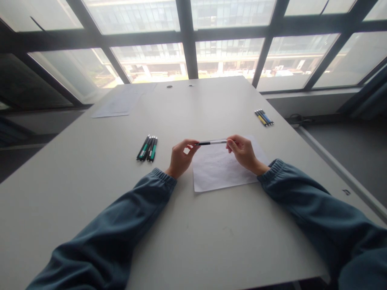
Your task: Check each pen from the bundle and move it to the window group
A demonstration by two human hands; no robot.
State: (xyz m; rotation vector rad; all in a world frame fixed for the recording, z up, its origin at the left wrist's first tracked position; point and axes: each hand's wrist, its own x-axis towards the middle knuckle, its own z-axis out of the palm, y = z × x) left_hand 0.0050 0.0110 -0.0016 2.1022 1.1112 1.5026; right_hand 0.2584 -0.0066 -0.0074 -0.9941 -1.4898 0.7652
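Sleeved left hand (180, 157) and right hand (243, 153) each pinch one end of a pen (211, 142) above the paper (223, 171); capped, perhaps.

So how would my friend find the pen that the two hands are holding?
Start at the big pale grey table by the windows and find the white sheet of paper near its middle. Above it, the left hand and right hand pinch a slim black and silver pen by its ends. Only this pen is held; the green-and-black pens and blue-and-yellow pens lie bundled on the table.
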